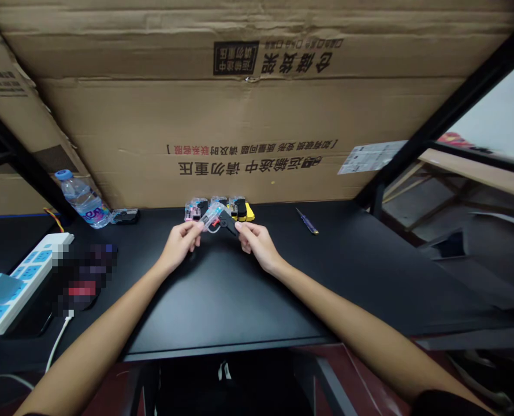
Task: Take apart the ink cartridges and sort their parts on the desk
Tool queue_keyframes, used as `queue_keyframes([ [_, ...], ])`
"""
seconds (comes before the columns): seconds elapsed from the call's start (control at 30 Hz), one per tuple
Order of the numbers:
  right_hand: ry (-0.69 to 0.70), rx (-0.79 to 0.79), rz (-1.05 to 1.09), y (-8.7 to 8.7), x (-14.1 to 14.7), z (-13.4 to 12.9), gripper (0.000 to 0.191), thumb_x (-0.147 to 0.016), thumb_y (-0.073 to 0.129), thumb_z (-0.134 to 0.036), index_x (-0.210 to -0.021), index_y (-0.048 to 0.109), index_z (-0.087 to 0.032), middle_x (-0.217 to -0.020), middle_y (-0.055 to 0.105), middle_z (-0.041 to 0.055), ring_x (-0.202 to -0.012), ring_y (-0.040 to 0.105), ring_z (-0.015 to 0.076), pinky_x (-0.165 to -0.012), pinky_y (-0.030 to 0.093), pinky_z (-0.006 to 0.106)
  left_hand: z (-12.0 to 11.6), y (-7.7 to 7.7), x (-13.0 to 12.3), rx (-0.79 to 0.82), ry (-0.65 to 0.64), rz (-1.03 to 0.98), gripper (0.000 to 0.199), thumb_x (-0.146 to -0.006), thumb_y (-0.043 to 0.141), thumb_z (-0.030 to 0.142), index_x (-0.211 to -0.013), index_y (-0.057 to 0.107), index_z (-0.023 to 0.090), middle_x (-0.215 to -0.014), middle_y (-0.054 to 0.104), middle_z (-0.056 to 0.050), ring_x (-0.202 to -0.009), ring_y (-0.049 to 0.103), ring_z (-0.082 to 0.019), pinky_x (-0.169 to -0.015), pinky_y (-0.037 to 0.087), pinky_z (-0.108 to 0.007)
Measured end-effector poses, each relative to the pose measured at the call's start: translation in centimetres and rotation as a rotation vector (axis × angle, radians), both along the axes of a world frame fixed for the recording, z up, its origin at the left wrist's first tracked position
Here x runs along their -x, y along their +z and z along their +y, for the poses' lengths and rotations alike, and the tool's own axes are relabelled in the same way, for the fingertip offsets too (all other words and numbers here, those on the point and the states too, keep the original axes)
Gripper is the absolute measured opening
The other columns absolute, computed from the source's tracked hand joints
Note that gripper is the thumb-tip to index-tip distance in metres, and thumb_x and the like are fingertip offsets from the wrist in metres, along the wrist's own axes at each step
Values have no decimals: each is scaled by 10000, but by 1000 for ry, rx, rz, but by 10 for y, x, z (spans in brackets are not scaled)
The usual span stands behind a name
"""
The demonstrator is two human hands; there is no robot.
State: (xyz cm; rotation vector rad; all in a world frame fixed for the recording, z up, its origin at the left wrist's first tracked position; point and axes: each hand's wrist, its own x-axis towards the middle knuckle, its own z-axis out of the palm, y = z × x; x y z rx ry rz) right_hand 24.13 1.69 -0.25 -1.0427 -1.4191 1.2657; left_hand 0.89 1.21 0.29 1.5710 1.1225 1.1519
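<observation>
Between my two hands, raised over the back part of the black desk, is a small toy gun (216, 218) with a clear body, a red trigger-like piece and a black part. My left hand (181, 245) pinches its clear end. At the other end, the fingers of my right hand (257, 242) are closed on the black part. Just behind it, against the cardboard, several similar clear-and-black pieces (196, 208) sit in a row, one with yellow parts (250, 212). The held toy partly covers them.
A screwdriver (306, 221) lies to the right on the desk (222, 312). On the left stand a water bottle (84, 199), a small dark piece (126, 216), a power strip (27, 277) and a blurred-out phone with a white cable (59, 341). Cardboard (196, 115) walls off the back.
</observation>
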Motion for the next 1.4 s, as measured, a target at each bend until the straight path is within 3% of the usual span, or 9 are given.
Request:
queue_keyframes([
  [0.2, 201, -33, -202, -2, 0, -2, 593, -917, 654, -712, -622, 520, -215, -549, 464, -33, -519, 400, 117, -497, 292, 273, -3, -5, -5, 72, -217, 90, 482, -947, 626, 642, -820, 652, 178, -620, 636, 18, -479, 497, -100, -520, 405, -231],
  [0.37, 128, 103, 10, -10, -1, 3, 426, -897, 694, -632, -925, 639, -210, -533, 327, -115, -443, 227, 81, -440, 168, 244, 0, -2, -2, 104, -93, -38, 450, -894, 663, 603, -776, 663, 169, -553, 560, 39, -444, 432, -83, -498, 355, -226],
  [0.5, 81, 152, 96, -14, -5, 9, 393, -841, 744, -454, -1120, 621, -206, -486, 250, -171, -427, 147, 69, -427, 179, 221, 6, -4, 3, 158, 9, -127, 443, -849, 660, 588, -687, 586, 182, -503, 445, 60, -434, 386, -80, -460, 289, -218],
  [0.73, 108, 100, 246, -16, -5, 14, 188, -827, 639, -315, -983, 572, -235, -593, 404, -117, -490, 325, 89, -522, 425, 260, 7, -2, 2, 171, 70, -189, 469, -861, 585, 615, -647, 485, 210, -513, 351, 71, -431, 321, -75, -438, 240, -221],
  [0.83, 107, 8, 173, -21, -7, 16, 199, -851, 598, -313, -1032, 582, -234, -669, 515, -74, -552, 453, 120, -605, 506, 307, 9, -4, 2, 160, 68, -198, 477, -859, 592, 616, -635, 458, 216, -512, 330, 75, -447, 309, -74, -452, 243, -220],
  [1.0, 48, -407, -255, -20, -10, 9, 450, -906, 657, -275, -1353, 604, -281, -1258, 662, 102, -1036, 666, 240, -907, 581, 440, 9, -9, 1, 171, -9, -169, 510, -833, 616, 614, -588, 378, 235, -498, 278, 83, -457, 281, -77, -466, 272, -228],
  [1.13, 188, -607, -411, -11, -10, 2, 448, -937, 745, -327, -1369, 629, -304, -1556, 530, 132, -1437, 526, 331, -1139, 486, 550, 5, -9, -2, 210, -91, -121, 500, -824, 597, 612, -590, 358, 240, -526, 276, 81, -456, 253, -75, -449, 259, -231],
  [1.27, 314, -507, -350, -7, -10, -1, 523, -847, 871, -425, -1289, 637, -275, -1433, 655, 129, -1324, 635, 328, -1129, 499, 551, 1, -6, -4, 226, -128, -67, 452, -851, 571, 593, -630, 430, 225, -541, 305, 73, -467, 275, -87, -448, 252, -231],
  [1.4, 245, -435, -332, -7, -8, -3, 453, -856, 851, -420, -1234, 659, -262, -1249, 734, 100, -1135, 716, 292, -1040, 553, 487, -1, -4, -2, 201, -125, -31, 477, -894, 543, 611, -641, 448, 218, -533, 336, 65, -480, 305, -100, -468, 266, -238],
])
